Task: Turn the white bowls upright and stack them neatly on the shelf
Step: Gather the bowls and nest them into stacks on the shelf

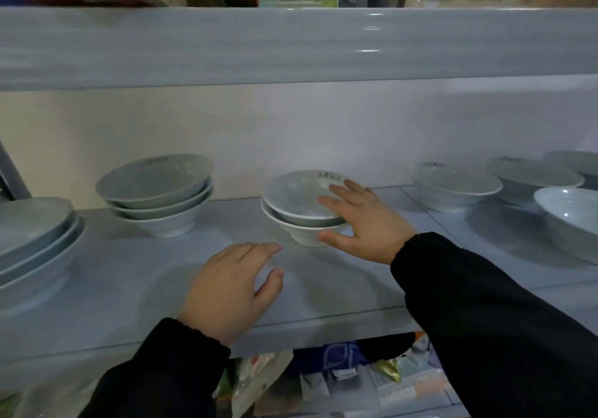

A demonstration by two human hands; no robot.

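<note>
Two white bowls stand nested and upright at the middle of the pale shelf (161, 288); the top bowl (293, 196) sits slightly tilted in the lower bowl (304, 234). My right hand (365, 223) grips their right side, fingers over the top rim and thumb against the lower bowl's base. My left hand (231, 285) hovers flat and open over the shelf, just left of the pair, touching nothing. A stack of three upright bowls (155, 191) stands further left.
Another bowl stack (32, 239) sits at the far left edge. Several single upright bowls (456, 184) stand at the right, one (569, 217) near the edge. An upper shelf board (291, 45) hangs close above. Packaged goods (339, 375) lie on the shelf below.
</note>
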